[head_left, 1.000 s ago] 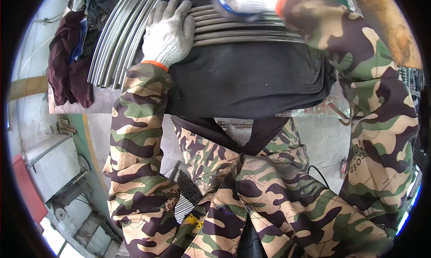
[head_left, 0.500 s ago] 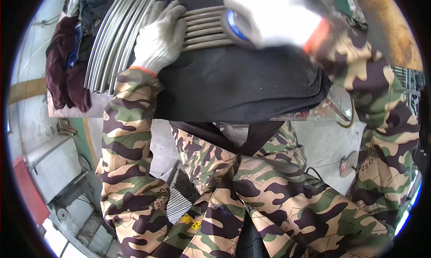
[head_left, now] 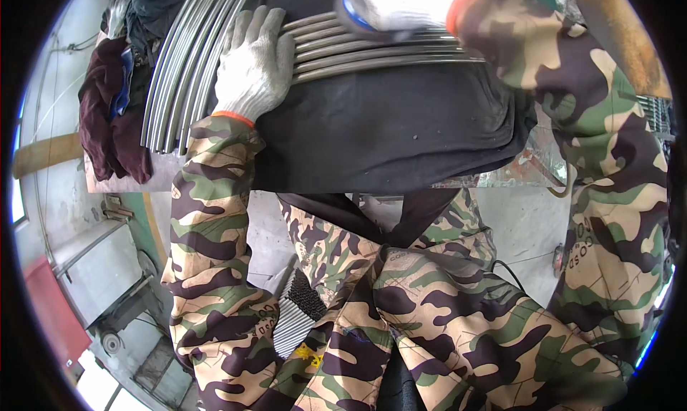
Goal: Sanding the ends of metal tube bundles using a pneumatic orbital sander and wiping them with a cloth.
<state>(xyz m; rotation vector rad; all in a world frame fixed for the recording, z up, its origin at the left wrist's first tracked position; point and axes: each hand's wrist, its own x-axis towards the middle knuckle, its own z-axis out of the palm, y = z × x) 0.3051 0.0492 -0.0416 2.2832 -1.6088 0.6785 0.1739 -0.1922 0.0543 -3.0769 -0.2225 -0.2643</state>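
Note:
My left hand [head_left: 254,64], in a white knitted glove with an orange cuff, lies flat with its fingers stretched out. It rests at the left ends of several metal rods [head_left: 372,61] laid side by side on a black cloth [head_left: 379,135]. My right hand [head_left: 415,3], gloved too and smeared by motion, is closed on a round pad with a blue rim [head_left: 354,10]. That pad is over the far rods of the row, and its underside is hidden. The right fingers are partly overexposed and cut by the top edge.
More shiny rods [head_left: 179,81] lie lengthwise in a bundle left of my left hand. Dark red cloth [head_left: 111,117] hangs over the table's left edge. A rusty brown surface [head_left: 622,39] is at the far right. Below the table edge are my camouflage-clothed legs.
My right hand and the pad have shifted left and slightly away from me, with the forearm following. More of the rods' right part shows. My left hand stays near the same ends.

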